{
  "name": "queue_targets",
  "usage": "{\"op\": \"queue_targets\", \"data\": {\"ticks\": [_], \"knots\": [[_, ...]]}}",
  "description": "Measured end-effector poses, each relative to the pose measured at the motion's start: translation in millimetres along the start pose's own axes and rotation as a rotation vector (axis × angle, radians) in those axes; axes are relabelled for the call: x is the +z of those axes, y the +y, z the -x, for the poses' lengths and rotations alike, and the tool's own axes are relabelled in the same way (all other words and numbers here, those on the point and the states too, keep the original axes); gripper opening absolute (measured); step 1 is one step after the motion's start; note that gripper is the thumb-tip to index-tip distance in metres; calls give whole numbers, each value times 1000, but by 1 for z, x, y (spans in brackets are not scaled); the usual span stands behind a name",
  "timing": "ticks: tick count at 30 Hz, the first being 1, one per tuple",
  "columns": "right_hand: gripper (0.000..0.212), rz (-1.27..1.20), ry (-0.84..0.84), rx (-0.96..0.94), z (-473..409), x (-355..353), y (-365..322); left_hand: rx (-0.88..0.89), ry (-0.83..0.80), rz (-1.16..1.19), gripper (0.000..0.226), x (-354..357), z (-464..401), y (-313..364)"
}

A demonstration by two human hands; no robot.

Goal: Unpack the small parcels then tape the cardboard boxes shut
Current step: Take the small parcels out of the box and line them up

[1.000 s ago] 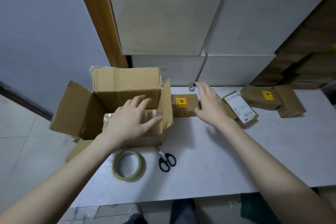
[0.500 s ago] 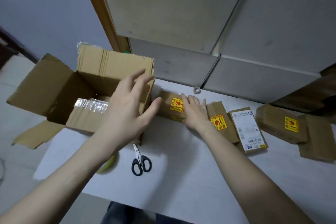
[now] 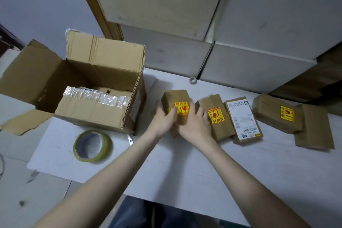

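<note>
Gripping a small brown parcel [image 3: 176, 104] with a yellow sticker between both hands, left hand [image 3: 162, 121] and right hand [image 3: 194, 126], a person holds it just right of the open cardboard box [image 3: 96, 102] on the white surface [image 3: 240, 172], tape roll [image 3: 92, 146] in front of that box.

Left hand [image 3: 162, 120] has come off the right flap of the big open brown cardboard box [image 3: 96, 98] and crossed over to the small brown cardboard parcel with the yellow-red sticker [image 3: 176, 104]. Right hand [image 3: 194, 126], which lay flat on top of that parcel half a second ago, now grips its right side, left hand on the left side. The parcel is tipped up, sticker face toward the camera, blurred. The black-handled scissors [image 3: 130, 139] now mostly hidden under the left forearm, only the blade tips show.
</note>
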State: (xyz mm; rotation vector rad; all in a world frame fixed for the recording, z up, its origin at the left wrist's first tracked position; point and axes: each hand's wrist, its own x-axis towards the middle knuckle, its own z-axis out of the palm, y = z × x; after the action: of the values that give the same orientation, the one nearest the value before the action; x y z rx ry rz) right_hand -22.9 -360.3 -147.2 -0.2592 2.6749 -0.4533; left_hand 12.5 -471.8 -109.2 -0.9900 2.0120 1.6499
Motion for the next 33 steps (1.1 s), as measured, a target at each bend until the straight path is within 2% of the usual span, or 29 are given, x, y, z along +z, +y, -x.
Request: {"op": "queue_targets", "data": {"ticks": [3, 5, 7, 9, 11, 12, 13, 17, 19, 22, 26, 31, 33], "knots": [[94, -15, 28, 41, 9, 17, 9, -170, -148, 112, 59, 6, -21, -12], [86, -37, -3, 23, 9, 21, 13, -143, -176, 88, 50, 11, -30, -17], [72, -33, 1, 0, 4, 14, 16, -100, -155, 29, 56, 14, -38, -19], [60, -19, 128, 23, -6, -3, 24, -74, -143, -16, 62, 15, -46, -18], [57, -9, 226, 97, -16, -22, 40, -47, -123, -22, 84, 15, -50, -16], [61, -9, 209, 150, -20, -30, 50, -29, -104, -33, 92, 16, -51, -16], [65, -11, 156, 199, -24, -36, 59, -2, -83, -52, 93, 16, -53, -16], [82, -40, 21, 247, -30, -33, 71, 90, -79, -77, 68, 23, -60, -21], [79, -108, 12, 285, -32, -28, 70, 89, -86, -46, 68, 26, -63, -24], [71, -188, 69, 286, -30, -23, 77, 79, -118, -30, 78, 28, -68, -27], [65, -223, 169, 300, -25, -27, 94, 129, -129, -184, 89, 45, -67, -24], [58, 54, 286, 286, -27, -41, 122, 252, -124, -230, 86, 85, -62, -10], [60, 94, 327, 255, -29, -52, 136, 316, -108, -261, 84, 99, -62, -1]]}}
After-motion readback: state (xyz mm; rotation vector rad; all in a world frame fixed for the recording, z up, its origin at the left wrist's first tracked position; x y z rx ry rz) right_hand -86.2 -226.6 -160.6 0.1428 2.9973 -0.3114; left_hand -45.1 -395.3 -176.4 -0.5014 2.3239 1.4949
